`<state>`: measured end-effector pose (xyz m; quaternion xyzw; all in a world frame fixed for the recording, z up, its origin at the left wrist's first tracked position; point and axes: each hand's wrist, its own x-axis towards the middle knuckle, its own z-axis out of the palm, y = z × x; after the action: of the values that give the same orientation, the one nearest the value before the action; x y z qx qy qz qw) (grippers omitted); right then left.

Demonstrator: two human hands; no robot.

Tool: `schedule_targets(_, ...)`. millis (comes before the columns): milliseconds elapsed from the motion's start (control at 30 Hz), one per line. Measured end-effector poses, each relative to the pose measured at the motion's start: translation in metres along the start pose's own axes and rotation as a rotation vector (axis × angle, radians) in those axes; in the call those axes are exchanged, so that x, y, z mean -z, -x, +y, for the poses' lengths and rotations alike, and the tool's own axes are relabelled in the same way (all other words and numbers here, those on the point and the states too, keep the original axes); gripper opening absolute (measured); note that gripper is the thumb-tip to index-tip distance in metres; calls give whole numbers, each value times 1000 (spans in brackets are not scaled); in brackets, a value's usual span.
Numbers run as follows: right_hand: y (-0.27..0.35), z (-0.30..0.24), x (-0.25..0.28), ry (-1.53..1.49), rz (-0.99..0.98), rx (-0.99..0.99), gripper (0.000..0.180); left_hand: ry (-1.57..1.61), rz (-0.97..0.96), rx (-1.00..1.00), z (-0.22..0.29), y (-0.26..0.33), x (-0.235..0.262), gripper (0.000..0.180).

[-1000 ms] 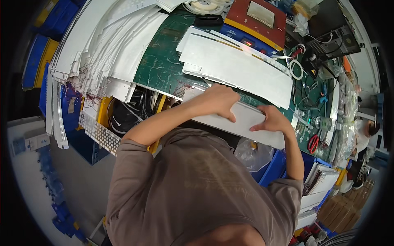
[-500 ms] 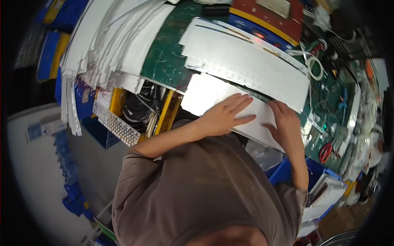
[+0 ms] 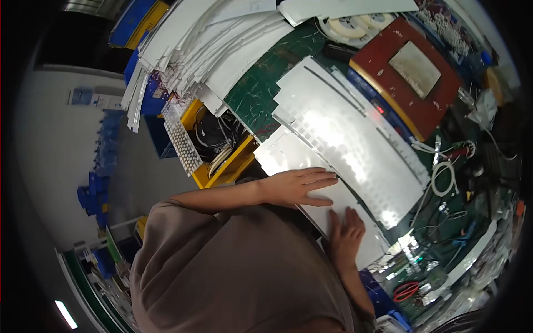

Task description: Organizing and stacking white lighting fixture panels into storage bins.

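Note:
A long white flat panel (image 3: 283, 151) lies along the near edge of the green workbench in front of me. My left hand (image 3: 300, 187) rests flat across the middle of it, fingers stretched to the right. Beside it, over the panel's near edge, is my right hand (image 3: 347, 230), its fingers spread and slightly bent, touching the white surface. Just beyond lies a wider white panel (image 3: 333, 119) with rows of faint spots that catch the light. Neither hand grips anything that I can see.
A red and blue machine (image 3: 377, 61) with a lit display stands behind the panels. A stack of white sheets (image 3: 205, 47) fills the far left. Below it, a yellow bin (image 3: 230, 164) holds black cables. Red-handled scissors (image 3: 406, 291) and a white cable coil (image 3: 442, 178) lie right.
My view has turned, so the bench appears tilted. The right hand has moved from the panel's right part toward its near edge, closer to my left hand, which stays flat.

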<state>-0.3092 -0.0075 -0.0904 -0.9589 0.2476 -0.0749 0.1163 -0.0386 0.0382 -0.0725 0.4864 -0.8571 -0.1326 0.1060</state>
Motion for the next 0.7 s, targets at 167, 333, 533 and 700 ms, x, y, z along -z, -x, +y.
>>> schedule_targets(167,2,3,-20,17,63,65,65,67,51,226,35,4,17,73)
schedule_targets(333,10,-1,-12,-6,-85,56,78,234,303,896,141,54,40,69)
schedule_targets(533,-4,2,10,69,-376,-18,90,876,371,2043,280,157,55,59)
schedule_targets(700,-6,8,7,144,-307,97,106,1016,832,2099,380,196,31,62)
